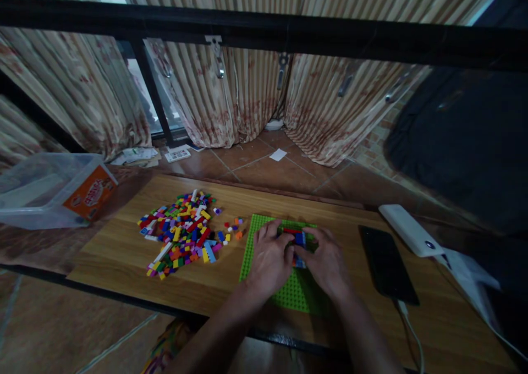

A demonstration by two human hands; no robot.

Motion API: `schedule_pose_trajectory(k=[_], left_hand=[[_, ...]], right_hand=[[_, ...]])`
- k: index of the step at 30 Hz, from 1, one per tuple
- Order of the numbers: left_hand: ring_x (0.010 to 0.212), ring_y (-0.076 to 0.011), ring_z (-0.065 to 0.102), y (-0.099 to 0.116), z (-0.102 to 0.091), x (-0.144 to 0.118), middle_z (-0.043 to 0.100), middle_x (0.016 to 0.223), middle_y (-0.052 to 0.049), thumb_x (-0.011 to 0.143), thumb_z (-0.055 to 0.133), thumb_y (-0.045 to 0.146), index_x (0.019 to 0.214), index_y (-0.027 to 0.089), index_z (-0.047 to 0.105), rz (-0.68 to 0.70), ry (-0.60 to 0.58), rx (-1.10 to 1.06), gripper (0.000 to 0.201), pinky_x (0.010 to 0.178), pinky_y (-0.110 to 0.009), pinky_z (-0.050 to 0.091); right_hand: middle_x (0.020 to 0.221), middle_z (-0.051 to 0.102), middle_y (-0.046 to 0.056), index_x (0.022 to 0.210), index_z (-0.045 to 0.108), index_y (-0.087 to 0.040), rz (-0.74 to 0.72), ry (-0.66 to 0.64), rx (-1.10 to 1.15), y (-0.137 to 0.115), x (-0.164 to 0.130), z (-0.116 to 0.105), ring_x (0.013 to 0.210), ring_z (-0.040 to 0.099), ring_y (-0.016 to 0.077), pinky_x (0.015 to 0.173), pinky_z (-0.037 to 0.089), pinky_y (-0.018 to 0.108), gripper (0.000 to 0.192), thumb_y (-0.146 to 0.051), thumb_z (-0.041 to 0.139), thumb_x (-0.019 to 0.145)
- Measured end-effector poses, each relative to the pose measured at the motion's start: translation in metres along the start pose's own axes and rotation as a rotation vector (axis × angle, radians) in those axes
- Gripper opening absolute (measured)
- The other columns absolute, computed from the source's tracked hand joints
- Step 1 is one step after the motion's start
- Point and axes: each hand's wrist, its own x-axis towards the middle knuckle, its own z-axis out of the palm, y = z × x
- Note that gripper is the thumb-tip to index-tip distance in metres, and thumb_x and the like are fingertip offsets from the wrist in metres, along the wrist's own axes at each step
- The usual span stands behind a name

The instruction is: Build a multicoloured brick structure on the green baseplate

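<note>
Over the green baseplate (pixel 295 296), the left hand (pixel 270 256) and right hand (pixel 329 259) are resting close together, a small brick build (pixel 300 239) showing between them on the plate's far half. Each grip is bending inward, fingertips at or near the build's red and blue pieces; the fingers are hiding the contact, so I cannot tell whether either is pinching a piece or merely pressing. Trouble could be coming from that crowding: a thumb pushing unevenly could be tilting a brick or loosening its neighbours, and the covering fingers could be masking a poor fit.

The wood-grained table (pixel 223 280) is carrying a multicoloured brick pile (pixel 177 231) to the left, with stray bricks (pixel 228 237) lying between it and the plate. To the right, a dark phone (pixel 388 264) is lying with a white cable (pixel 403 308) at its near end. Beyond the left end, a clear plastic box (pixel 37 219) is sitting. Striped curtains (pixel 247 99) are hanging behind a black rail (pixel 264 31), dimly lit, above brown floor tiles (pixel 259 165).
</note>
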Motion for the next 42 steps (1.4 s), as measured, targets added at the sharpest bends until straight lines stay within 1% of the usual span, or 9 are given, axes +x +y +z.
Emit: schedule_pose_trajectory(k=[3,6,10,16,23,29,38,40,42], left_hand=[[0.128,-0.0296,0.042,0.0,0.001,-0.001,0.05,0.138,-0.01,0.089,0.05,0.016,0.105,0.023,0.07,0.022,-0.012,0.027,0.027,0.104,-0.052,0.039],[0.128,-0.0292,0.042,0.0,0.004,-0.003,0.048,0.139,-0.01,0.09,0.047,0.014,0.107,0.022,0.069,0.039,-0.008,0.054,0.029,0.104,-0.05,0.04],[0.127,-0.0298,0.042,0.002,0.006,-0.004,0.049,0.138,-0.011,0.088,0.051,0.015,0.107,0.021,0.067,0.043,0.006,0.076,0.025,0.104,-0.051,0.038],[0.129,-0.0313,0.04,0.006,0.008,-0.004,0.05,0.137,-0.011,0.089,0.054,0.022,0.105,0.021,0.066,0.043,0.016,0.098,0.02,0.105,-0.054,0.036],[0.13,-0.0317,0.04,0.009,0.016,-0.004,0.052,0.139,-0.011,0.09,0.05,0.022,0.107,0.02,0.066,0.017,0.019,0.088,0.023,0.108,-0.058,0.032],[0.131,-0.0324,0.04,0.009,0.02,-0.006,0.051,0.14,-0.013,0.088,0.049,0.018,0.113,0.017,0.064,0.03,-0.013,0.085,0.03,0.111,-0.059,0.029],[0.132,-0.0313,0.041,0.011,0.021,-0.009,0.053,0.14,-0.012,0.089,0.045,0.017,0.117,0.018,0.061,0.043,-0.013,0.117,0.033,0.111,-0.058,0.03],[0.131,-0.0315,0.041,0.011,0.019,-0.009,0.053,0.139,-0.013,0.09,0.046,0.018,0.115,0.017,0.062,0.047,-0.005,0.107,0.03,0.11,-0.057,0.032],[0.129,-0.0314,0.043,0.008,0.016,-0.007,0.054,0.138,-0.013,0.09,0.047,0.018,0.112,0.017,0.064,0.058,0.012,0.093,0.028,0.108,-0.055,0.034]], right_hand=[[0.109,0.063,0.01,0.115,0.064,-0.019,0.024,-0.016,0.06,0.005,0.0,-0.005,0.087,0.063,0.0229,0.078,0.05,0.037,0.048,-0.045,0.065,0.074],[0.109,0.067,0.011,0.114,0.065,-0.019,0.073,-0.014,0.122,0.01,0.002,-0.006,0.084,0.065,0.0222,0.077,0.051,0.037,0.046,-0.049,0.059,0.079],[0.105,0.07,0.013,0.113,0.065,-0.016,0.125,-0.024,0.164,0.014,0.006,0.001,0.083,0.066,0.0228,0.08,0.05,0.039,0.048,-0.051,0.053,0.083],[0.093,0.073,0.011,0.114,0.066,-0.015,0.151,-0.025,0.143,0.013,0.01,0.009,0.079,0.067,0.0235,0.077,0.051,0.038,0.048,-0.05,0.054,0.084],[0.094,0.075,0.011,0.105,0.069,-0.017,0.177,-0.033,0.223,0.015,0.011,0.011,0.087,0.069,0.0252,0.08,0.051,0.039,0.04,-0.047,0.058,0.081],[0.092,0.075,0.011,0.099,0.069,-0.017,0.185,-0.052,0.215,0.011,0.012,0.013,0.085,0.069,0.0253,0.08,0.051,0.039,0.036,-0.044,0.054,0.083],[0.096,0.074,0.01,0.105,0.068,-0.019,0.137,-0.039,0.133,0.004,0.007,0.013,0.088,0.068,0.0255,0.081,0.05,0.039,0.039,-0.046,0.047,0.087],[0.098,0.074,0.01,0.103,0.069,-0.02,0.138,-0.03,0.152,0.007,0.008,0.011,0.09,0.067,0.0255,0.083,0.049,0.038,0.04,-0.049,0.046,0.088],[0.094,0.074,0.01,0.098,0.07,-0.021,0.166,-0.033,0.224,0.013,0.009,0.008,0.088,0.067,0.0244,0.081,0.05,0.036,0.043,-0.053,0.042,0.09]])
